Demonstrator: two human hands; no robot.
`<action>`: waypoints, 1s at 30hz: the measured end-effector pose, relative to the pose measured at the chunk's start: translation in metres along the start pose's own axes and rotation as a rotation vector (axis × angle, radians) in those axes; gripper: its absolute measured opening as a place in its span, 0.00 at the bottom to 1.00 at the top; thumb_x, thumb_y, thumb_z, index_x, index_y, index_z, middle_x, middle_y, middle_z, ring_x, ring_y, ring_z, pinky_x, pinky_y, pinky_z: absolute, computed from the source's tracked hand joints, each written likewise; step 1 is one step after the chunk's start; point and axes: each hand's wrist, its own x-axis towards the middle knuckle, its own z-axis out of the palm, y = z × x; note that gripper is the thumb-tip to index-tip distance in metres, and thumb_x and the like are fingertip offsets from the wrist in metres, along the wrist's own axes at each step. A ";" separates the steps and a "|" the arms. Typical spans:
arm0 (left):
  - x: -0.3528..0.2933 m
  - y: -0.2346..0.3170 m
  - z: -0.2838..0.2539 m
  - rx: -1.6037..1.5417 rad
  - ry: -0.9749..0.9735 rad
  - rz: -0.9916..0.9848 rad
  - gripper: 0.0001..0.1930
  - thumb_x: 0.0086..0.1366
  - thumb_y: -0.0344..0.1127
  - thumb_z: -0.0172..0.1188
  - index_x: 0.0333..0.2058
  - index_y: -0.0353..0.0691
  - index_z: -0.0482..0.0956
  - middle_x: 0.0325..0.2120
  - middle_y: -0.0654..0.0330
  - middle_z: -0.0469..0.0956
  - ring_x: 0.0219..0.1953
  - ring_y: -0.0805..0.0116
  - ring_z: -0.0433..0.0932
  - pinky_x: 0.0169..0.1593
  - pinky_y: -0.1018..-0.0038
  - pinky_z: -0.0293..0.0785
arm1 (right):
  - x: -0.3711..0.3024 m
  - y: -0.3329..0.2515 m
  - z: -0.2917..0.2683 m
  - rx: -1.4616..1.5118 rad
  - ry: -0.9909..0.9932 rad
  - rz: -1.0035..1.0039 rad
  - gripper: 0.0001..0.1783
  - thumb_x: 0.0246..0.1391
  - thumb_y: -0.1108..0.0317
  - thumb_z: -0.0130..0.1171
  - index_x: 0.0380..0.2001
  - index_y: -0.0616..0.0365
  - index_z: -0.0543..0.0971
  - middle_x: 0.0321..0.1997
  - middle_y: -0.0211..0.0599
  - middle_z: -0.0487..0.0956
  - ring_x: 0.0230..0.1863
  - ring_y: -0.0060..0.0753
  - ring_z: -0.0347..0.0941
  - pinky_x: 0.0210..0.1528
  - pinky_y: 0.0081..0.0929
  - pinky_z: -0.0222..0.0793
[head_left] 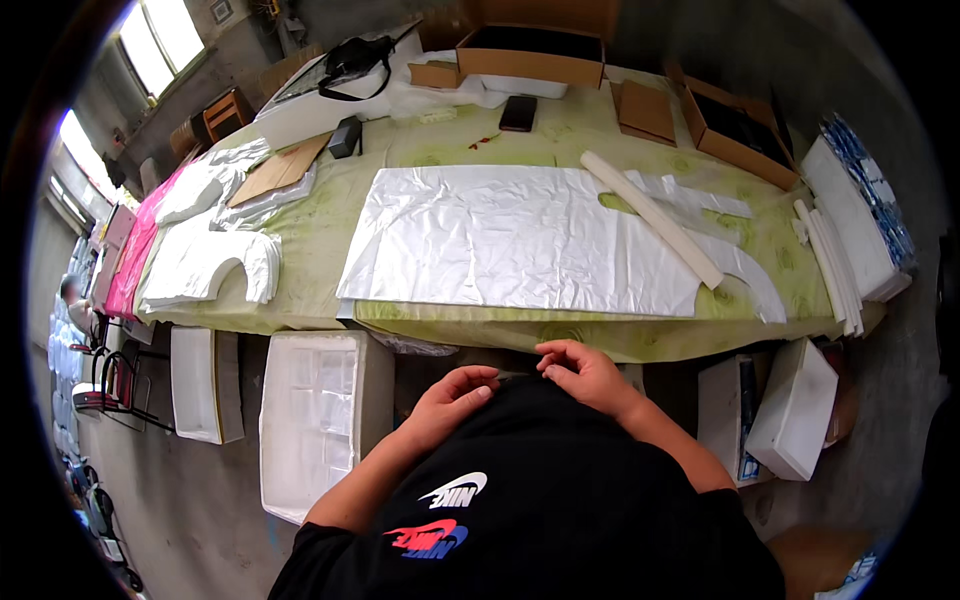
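Observation:
My left hand [455, 402] and my right hand [590, 378] are in front of my body, just short of the table's near edge. Both have loosely curled fingers, with a gap between thumb and fingertips and nothing visible in them. Closest to them on the table lies a flat, wrinkled sheet of white plastic film [500, 240], with curved cut-outs and strips at its right end. A long cream-coloured tube [655, 222] rests slantwise over that end. At the left is a stack of white plastic pieces [205, 265] with a curved notch.
A green-patterned cover [420, 145] drapes the table. Open cardboard boxes [535, 62], a dark phone [517, 113] and a black bag [355, 62] are toward the back. White rolls [830, 265] lie at the right. White foam boxes [380, 400] stand below the table edge.

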 end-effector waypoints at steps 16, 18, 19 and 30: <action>0.000 -0.018 0.007 -0.008 0.303 0.404 0.16 0.72 0.26 0.59 0.57 0.38 0.74 0.49 0.61 0.79 0.52 0.74 0.76 0.60 0.75 0.71 | -0.010 -0.020 0.004 -0.253 0.183 -0.333 0.11 0.63 0.76 0.58 0.48 0.60 0.81 0.44 0.34 0.83 0.45 0.25 0.79 0.49 0.23 0.75; 0.003 -0.013 0.011 0.012 0.289 0.406 0.17 0.69 0.26 0.62 0.56 0.37 0.75 0.49 0.62 0.79 0.52 0.75 0.76 0.60 0.75 0.71 | -0.009 -0.020 0.002 -0.268 0.221 -0.349 0.11 0.63 0.77 0.58 0.48 0.60 0.81 0.44 0.35 0.83 0.45 0.25 0.79 0.49 0.23 0.74; 0.006 -0.009 0.008 0.201 0.353 0.475 0.18 0.68 0.26 0.63 0.55 0.37 0.76 0.49 0.61 0.79 0.52 0.74 0.76 0.60 0.74 0.71 | -0.009 -0.015 -0.001 -0.279 0.249 -0.372 0.11 0.63 0.77 0.58 0.47 0.60 0.81 0.44 0.35 0.83 0.45 0.25 0.79 0.49 0.23 0.74; 0.089 0.073 -0.237 0.872 0.941 0.193 0.42 0.60 0.41 0.73 0.70 0.41 0.62 0.62 0.42 0.72 0.58 0.48 0.76 0.61 0.59 0.72 | -0.014 0.004 -0.086 -0.178 0.881 -0.299 0.18 0.61 0.78 0.59 0.54 0.62 0.75 0.55 0.37 0.77 0.48 0.28 0.74 0.54 0.26 0.71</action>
